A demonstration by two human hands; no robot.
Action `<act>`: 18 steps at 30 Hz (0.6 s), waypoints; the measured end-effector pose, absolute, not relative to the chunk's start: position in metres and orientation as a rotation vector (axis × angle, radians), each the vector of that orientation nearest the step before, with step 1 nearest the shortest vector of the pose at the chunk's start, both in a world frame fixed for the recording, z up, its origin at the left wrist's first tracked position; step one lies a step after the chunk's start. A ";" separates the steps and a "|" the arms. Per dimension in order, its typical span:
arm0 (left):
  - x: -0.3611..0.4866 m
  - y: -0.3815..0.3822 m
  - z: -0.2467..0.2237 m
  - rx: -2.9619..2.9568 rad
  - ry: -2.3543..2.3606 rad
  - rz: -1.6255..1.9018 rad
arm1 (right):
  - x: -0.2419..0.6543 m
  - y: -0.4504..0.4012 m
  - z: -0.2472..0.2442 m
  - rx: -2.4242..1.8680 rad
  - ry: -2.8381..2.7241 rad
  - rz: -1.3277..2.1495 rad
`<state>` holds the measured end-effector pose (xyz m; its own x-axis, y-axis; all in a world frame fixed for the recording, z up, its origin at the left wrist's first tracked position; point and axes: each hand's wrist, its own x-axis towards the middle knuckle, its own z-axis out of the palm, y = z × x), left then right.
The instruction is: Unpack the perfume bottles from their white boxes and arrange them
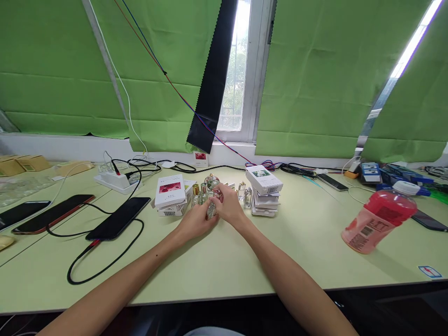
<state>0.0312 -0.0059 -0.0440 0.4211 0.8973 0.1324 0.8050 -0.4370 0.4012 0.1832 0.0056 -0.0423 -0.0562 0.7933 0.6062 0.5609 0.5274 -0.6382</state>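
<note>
My left hand point(199, 218) and my right hand point(228, 203) meet at the middle of the table. Between them is a small clear glass bottle point(211, 211), partly hidden by my fingers. The left hand closes round its lower part, while the right hand's fingers pinch at its top. Just left of it stand small glass bottles with gold and silvery caps point(195, 190). Behind my fingers shows a round ornate glass piece point(212, 180). More small clear bottles point(248, 198) stand to the right of my right hand.
White boxes with a red picture point(170, 191) are piled on the left, and a stack of white boxes point(265, 186) on the right. A pink drink bottle point(381, 217) leans at far right. Phones point(119, 218), cables and a power strip point(115, 181) lie on the left.
</note>
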 end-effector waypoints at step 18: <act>0.030 -0.005 -0.047 2.410 1.460 0.500 | 0.181 0.000 -0.037 -1.249 -1.724 0.239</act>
<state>0.0305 -0.0045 -0.0466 0.4298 0.8907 0.1480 0.7943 -0.4509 0.4072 0.1814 0.0005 -0.0370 -0.0172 0.8171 0.5763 0.6293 0.4568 -0.6288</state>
